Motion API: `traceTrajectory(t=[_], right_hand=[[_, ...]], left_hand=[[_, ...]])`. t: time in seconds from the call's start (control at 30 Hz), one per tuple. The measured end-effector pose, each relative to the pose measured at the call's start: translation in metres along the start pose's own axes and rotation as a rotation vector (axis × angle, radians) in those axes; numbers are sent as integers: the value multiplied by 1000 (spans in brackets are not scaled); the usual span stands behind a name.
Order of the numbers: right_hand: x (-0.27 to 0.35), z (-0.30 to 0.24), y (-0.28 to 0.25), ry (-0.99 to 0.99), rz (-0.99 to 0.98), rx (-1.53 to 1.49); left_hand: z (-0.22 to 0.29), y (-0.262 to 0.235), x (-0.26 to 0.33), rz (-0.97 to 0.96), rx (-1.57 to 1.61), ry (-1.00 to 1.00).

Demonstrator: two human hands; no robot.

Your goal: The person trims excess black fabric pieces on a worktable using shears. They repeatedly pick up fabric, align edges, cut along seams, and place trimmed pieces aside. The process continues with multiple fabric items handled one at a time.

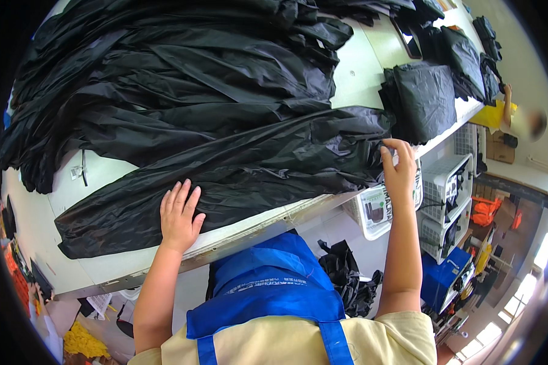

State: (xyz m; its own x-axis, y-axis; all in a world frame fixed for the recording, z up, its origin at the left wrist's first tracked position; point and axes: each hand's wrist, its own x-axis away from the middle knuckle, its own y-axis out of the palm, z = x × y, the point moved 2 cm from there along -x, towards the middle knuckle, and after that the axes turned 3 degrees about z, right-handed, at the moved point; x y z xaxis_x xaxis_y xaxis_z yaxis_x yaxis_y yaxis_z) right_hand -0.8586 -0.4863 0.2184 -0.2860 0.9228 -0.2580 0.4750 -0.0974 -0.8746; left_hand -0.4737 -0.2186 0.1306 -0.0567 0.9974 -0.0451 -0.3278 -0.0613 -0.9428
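Observation:
A long, thin black shiny garment lies folded lengthwise along the near edge of the white table, wide and flat at the left, gathered at the right. My left hand rests flat on its near side, fingers stretched out and apart. At the gathered right end, my right hand pinches the cloth between thumb and fingers. Beyond it spreads a big loose heap of similar black garments. Just past my right hand sits a stack of neatly folded black garments.
More folded black stacks line the table's right side, near a dark flat device. Below the edge stand a white basket, stacked white crates and a crumpled black bag. A person in yellow is at far right.

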Motion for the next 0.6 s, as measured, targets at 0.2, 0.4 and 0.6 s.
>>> traceTrajectory(t=[0.2,0.4,0.6], right_hand=[[-24,-31,31,-215,-94,-49],[-70,-22,46,-350,4,-102],[-92,2,52,-155,-488,121]], left_hand=[[20,-6,-16,22,-43,-80],[27,-2,-16,-9,-95,-121],[38,-4,-20,-64,-57,-218]])
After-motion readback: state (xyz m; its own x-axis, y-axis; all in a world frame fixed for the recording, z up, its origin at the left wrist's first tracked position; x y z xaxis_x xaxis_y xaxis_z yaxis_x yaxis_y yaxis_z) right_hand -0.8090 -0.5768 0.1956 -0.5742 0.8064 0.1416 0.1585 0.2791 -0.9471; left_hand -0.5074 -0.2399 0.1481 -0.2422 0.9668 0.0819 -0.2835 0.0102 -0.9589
